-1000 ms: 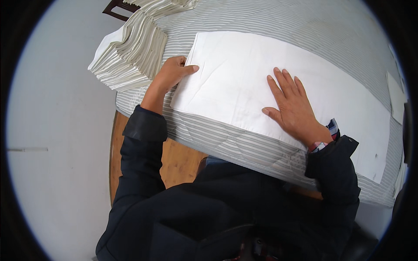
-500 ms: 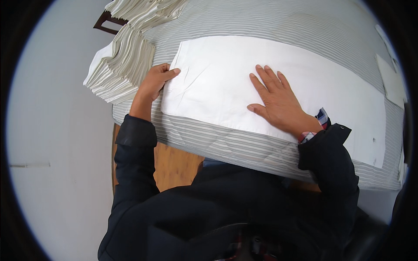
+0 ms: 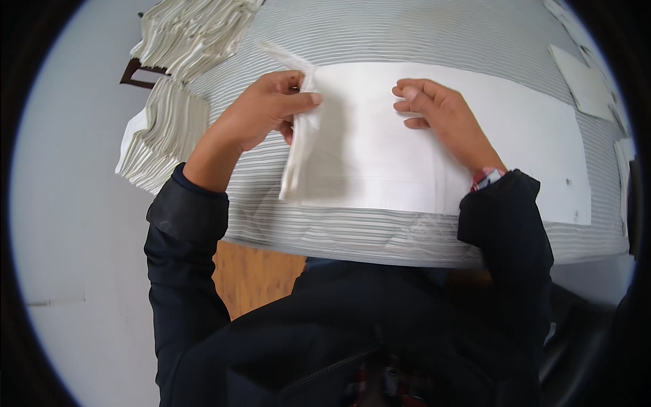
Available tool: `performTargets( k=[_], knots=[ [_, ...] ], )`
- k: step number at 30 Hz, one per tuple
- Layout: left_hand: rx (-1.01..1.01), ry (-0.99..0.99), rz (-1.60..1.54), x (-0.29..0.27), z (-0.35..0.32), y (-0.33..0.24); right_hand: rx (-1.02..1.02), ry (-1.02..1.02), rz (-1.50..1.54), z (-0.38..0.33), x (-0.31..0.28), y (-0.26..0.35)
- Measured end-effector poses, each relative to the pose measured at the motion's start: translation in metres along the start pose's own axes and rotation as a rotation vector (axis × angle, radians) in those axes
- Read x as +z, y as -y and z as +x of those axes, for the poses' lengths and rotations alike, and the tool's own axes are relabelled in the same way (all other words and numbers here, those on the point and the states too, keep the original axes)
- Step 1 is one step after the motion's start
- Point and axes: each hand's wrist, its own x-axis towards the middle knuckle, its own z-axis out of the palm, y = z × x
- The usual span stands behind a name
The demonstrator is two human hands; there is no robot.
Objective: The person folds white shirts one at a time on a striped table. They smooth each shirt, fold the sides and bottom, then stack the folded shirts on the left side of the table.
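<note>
I am pinching the limp left edge of the white cloth (image 3: 407, 149) in my left hand (image 3: 261, 112); soft and light, it folds easily, while my right hand (image 3: 441, 112) is pressing it flat with curled fingertips.

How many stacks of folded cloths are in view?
2: one stack off the table's left edge beside the left hand, another stack at top left. More may lie out of view.

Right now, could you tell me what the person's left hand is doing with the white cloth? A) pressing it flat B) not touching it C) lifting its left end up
C: the left hand pinches the white cloth and holds its left end raised off the striped table.
</note>
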Motion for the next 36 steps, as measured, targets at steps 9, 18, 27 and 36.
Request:
performTargets(
  k=[9,18,27,36],
  knots=[
    [-0.040,0.130,0.234,0.125,0.062,-0.030,0.237,0.033,0.106,0.011,-0.041,-0.008],
    [0.492,-0.324,0.735,0.067,0.095,0.000,0.244,-0.025,-0.311,0.006,-0.024,0.001],
    [0.268,-0.365,0.547,0.027,0.131,0.037,0.187,-0.050,-0.402,0.002,-0.021,-0.002],
    [0.362,-0.463,0.611,0.039,0.132,0.044,0.237,-0.058,-0.424,0.002,-0.031,0.006]
  ],
)
